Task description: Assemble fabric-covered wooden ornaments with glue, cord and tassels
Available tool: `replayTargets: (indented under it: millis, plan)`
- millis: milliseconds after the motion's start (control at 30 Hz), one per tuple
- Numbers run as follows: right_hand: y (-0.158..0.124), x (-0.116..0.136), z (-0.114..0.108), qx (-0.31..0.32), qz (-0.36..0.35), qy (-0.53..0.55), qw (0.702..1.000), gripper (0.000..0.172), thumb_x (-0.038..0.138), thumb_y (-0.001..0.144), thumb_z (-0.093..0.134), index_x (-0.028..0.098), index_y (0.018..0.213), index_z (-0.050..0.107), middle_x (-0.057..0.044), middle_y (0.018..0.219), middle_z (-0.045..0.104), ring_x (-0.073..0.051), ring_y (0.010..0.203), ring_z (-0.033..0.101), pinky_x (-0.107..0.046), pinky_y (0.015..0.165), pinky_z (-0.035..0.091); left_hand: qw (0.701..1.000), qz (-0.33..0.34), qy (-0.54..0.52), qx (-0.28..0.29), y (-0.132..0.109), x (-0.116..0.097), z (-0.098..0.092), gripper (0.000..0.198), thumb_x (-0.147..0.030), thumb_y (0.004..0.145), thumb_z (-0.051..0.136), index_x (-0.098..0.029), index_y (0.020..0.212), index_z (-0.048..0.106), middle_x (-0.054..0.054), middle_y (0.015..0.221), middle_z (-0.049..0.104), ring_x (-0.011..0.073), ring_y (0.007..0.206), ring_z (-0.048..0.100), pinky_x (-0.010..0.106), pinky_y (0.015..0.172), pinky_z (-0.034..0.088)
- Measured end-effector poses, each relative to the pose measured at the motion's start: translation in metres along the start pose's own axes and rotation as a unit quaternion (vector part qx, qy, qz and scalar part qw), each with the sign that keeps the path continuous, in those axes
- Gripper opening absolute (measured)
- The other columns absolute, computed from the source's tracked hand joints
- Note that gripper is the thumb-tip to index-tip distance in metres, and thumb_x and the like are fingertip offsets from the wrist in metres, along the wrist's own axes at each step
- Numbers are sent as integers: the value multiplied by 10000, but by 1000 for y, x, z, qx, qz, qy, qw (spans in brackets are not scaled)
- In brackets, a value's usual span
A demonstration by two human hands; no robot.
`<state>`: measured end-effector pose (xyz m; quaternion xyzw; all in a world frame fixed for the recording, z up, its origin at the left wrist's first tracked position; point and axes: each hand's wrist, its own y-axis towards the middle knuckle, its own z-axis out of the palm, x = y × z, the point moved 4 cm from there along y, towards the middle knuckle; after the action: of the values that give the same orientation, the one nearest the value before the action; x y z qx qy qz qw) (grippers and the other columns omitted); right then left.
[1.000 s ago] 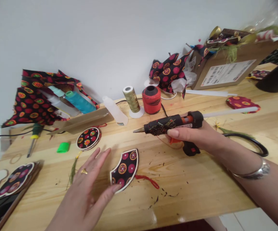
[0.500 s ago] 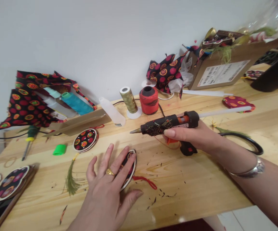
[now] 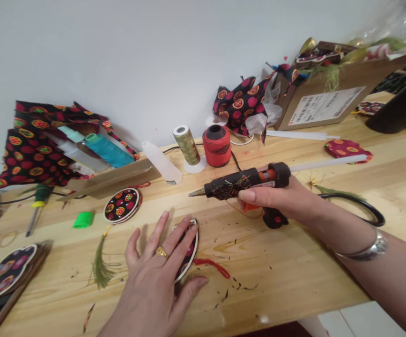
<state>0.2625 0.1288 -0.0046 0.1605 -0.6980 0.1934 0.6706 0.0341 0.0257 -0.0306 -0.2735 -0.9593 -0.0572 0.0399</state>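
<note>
Right hand (image 3: 292,200) is clutching glue gun (image 3: 229,184); left hand (image 3: 155,274), splayed, is apparently pressing patterned piece (image 3: 189,252) near front edge of surface (image 3: 276,290).

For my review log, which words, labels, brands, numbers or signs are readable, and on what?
None readable.
White front label and side label, brown cardboard box: too small.
Pale label, black-and-orange glue gun: blurred.
Dark label, translucent white plastic bottle by the golden spool: too small.
Pale label, white bottle beside the teal thread cone: blurred.

Wooden table (image 3: 280,281) with curved patterned piece (image 3: 189,255), green cap (image 3: 83,220), red spool (image 3: 218,150).
</note>
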Motion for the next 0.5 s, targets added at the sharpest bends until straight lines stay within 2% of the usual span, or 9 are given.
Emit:
replayTargets:
  millis: [233, 367, 500]
  plan:
    - [2, -1, 5, 22, -17, -51, 998, 316, 463, 770, 705, 150, 800, 672, 43, 592, 491, -94, 533, 415, -223, 476, 317, 998, 25, 16, -56, 3, 0, -5, 633, -463, 853, 548, -205, 1416, 420, 45, 1471, 482, 320, 1420, 240, 489, 1079, 153]
    - [4, 6, 9, 26, -66, -138, 988, 309, 444, 750, 736, 170, 732, 593, 30, 672, 508, -115, 616, 460, -239, 549, 376, 996, 25, 12, -90, 3, 2, -4, 629, -463, 819, 584, -212, 1384, 469, 37, 1430, 531, 302, 1365, 334, 443, 1057, 196]
    - [2, 18, 18, 29, -106, -228, 967, 292, 418, 744, 730, 180, 808, 575, -1, 798, 545, -152, 729, 508, -282, 663, 424, 991, 20, 3, -132, 1, 6, 2, 619, -461, 783, 610, -248, 1354, 505, 20, 1378, 583, 305, 1308, 403, 432, 1021, 246]
